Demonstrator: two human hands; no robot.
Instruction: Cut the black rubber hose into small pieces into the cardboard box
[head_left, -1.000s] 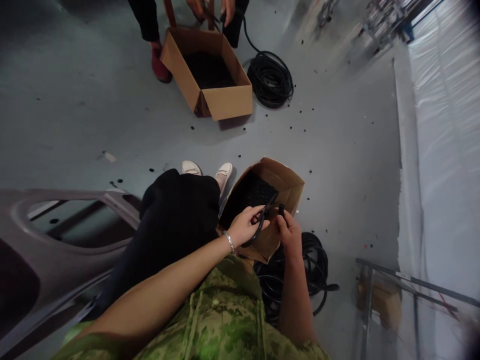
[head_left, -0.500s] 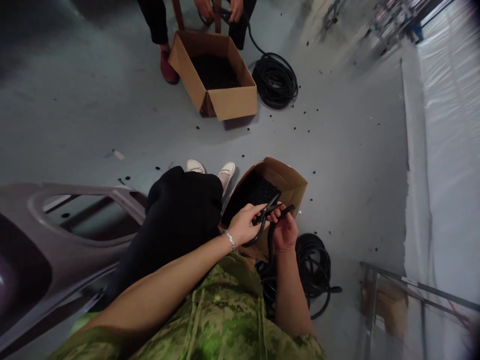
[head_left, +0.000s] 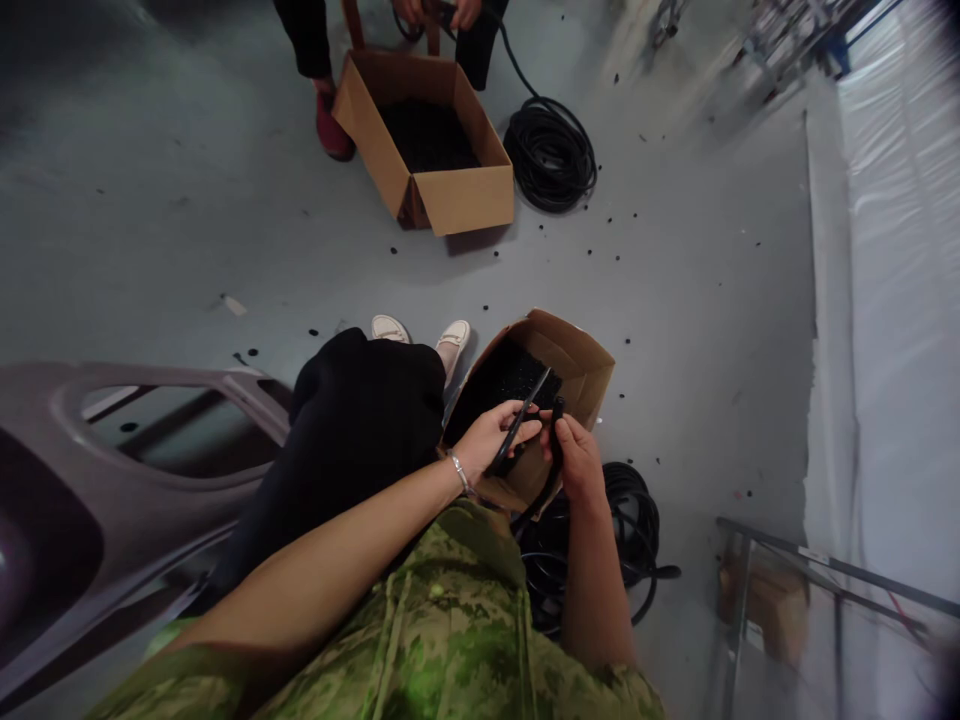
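In the head view, my left hand point(head_left: 487, 437), with a silver bracelet at the wrist, is closed on a pair of black-handled scissors point(head_left: 524, 412). The blades point up and away from me and are seen nearly edge-on. My right hand point(head_left: 580, 452) grips a black rubber hose point(head_left: 556, 460) near its end, which sticks up beside the scissors. Both hands are over an open cardboard box point(head_left: 589, 362) holding many small black pieces point(head_left: 517, 372). From my right hand the hose runs down toward a black coil point(head_left: 636, 515) on the floor.
Opposite, a person's hands point(head_left: 439, 12) hold black hose above another cardboard box point(head_left: 472, 200) of black pieces, with a hose coil point(head_left: 551, 155) beside it. Small black bits dot the grey floor. A large grey molded panel point(head_left: 172, 420) lies left; a metal frame point(head_left: 742, 600) stands right.
The scissors have turned from showing spread blades to nearly edge-on. My right hand has tilted the hose end upright, away from lying across the blades. The other person's hands have shifted slightly.
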